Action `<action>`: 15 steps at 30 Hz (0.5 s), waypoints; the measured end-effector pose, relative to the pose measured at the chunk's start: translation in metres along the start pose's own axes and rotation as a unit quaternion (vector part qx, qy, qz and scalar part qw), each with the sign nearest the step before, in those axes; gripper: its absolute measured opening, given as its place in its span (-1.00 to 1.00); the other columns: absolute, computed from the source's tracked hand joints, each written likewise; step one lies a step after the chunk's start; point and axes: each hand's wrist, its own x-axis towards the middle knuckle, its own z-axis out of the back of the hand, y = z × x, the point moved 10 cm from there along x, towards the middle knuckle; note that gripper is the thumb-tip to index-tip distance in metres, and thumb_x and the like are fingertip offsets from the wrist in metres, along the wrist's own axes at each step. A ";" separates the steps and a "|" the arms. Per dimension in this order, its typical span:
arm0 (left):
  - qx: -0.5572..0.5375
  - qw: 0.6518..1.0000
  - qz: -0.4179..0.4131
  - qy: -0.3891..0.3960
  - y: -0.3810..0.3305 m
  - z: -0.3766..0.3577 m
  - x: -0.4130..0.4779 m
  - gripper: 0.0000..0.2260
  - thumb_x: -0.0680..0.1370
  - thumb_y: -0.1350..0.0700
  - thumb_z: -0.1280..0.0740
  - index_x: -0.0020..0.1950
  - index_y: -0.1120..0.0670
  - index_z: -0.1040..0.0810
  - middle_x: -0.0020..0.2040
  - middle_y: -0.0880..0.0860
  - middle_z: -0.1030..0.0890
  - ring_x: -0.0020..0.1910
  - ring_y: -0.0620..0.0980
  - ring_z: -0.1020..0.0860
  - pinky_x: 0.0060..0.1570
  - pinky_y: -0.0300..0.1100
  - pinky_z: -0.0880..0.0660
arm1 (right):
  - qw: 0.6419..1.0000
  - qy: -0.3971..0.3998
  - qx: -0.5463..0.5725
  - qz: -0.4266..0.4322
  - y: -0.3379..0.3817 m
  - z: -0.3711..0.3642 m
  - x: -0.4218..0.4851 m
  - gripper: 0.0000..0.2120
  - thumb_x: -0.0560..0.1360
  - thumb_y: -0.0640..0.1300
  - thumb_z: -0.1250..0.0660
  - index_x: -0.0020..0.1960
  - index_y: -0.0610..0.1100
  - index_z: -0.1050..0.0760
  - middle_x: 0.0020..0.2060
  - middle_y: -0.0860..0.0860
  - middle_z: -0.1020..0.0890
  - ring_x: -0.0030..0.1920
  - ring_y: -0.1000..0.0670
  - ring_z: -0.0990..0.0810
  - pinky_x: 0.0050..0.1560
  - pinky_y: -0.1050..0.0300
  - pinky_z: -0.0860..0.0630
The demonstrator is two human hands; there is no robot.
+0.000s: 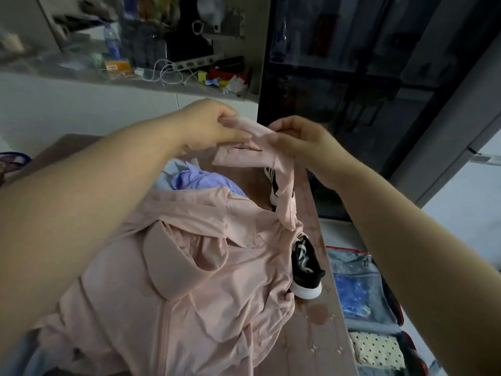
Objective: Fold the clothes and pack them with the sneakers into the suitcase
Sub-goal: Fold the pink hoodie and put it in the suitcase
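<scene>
the pink jacket (189, 280) lies crumpled across the surface (320, 335) with a lilac garment (195, 180) bunched behind it. only its sleeve (284, 191) is lifted, so i judge that pulling it taut could drag the body sideways into the black sneaker (306, 270) at the surface's right edge and knock it off toward the open suitcase (349, 257) on the floor, or set a crooked fold over the wrinkles. the left hand (214, 123) is raised over the far side, thumb and fingers pinching the sleeve's cuff end, and the right hand (298, 139) close beside it pinches the same sleeve, both forearms reaching forward.
</scene>
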 end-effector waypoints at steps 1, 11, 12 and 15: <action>-0.040 0.999 0.001 0.002 0.003 0.010 -0.008 -0.84 0.42 0.03 -0.43 -0.17 0.11 -0.55 -0.34 -0.03 -0.56 -0.36 -0.16 -0.51 -0.29 -0.32 -0.46 | 0.998 0.047 0.017 -0.023 -0.015 -0.015 0.002 -0.73 0.46 -0.15 -0.40 0.14 -0.16 -0.51 -0.06 -0.04 -0.63 -0.10 0.08 -0.59 -0.05 0.20 -0.51; -0.023 0.971 0.132 -0.196 0.108 0.148 -0.074 -0.80 0.49 0.06 -0.38 0.08 0.09 -0.56 -0.05 0.11 -0.62 -0.11 0.04 -0.58 0.00 -0.09 -0.52 | 0.963 -0.004 -0.231 -0.140 -0.195 -0.017 0.018 -0.59 0.50 -0.40 -0.12 0.31 -0.20 -0.41 0.24 -0.13 -0.51 0.17 -0.07 -0.49 0.05 0.36 -0.30; -0.028 0.968 0.152 -0.195 0.121 0.156 -0.082 -0.77 0.48 0.05 -0.39 0.08 0.11 -0.57 -0.02 0.17 -0.62 -0.09 0.10 -0.58 0.06 0.02 -0.50 | 0.961 -0.007 -0.230 -0.152 -0.207 -0.015 0.019 -0.58 0.50 -0.40 -0.12 0.31 -0.18 -0.41 0.23 -0.13 -0.51 0.12 -0.05 -0.48 0.04 0.33 -0.29; -0.044 0.957 0.191 -0.213 0.154 0.170 -0.102 -0.83 0.47 0.16 -0.39 0.04 0.10 -0.52 -0.09 0.13 -0.60 -0.27 -0.08 -0.61 -0.22 -0.24 -0.57 | 0.947 0.051 -0.275 -0.157 -0.222 -0.031 0.021 -0.60 0.51 -0.38 -0.16 0.32 -0.19 -0.41 0.22 -0.08 -0.50 0.19 -0.03 -0.46 0.09 0.33 -0.26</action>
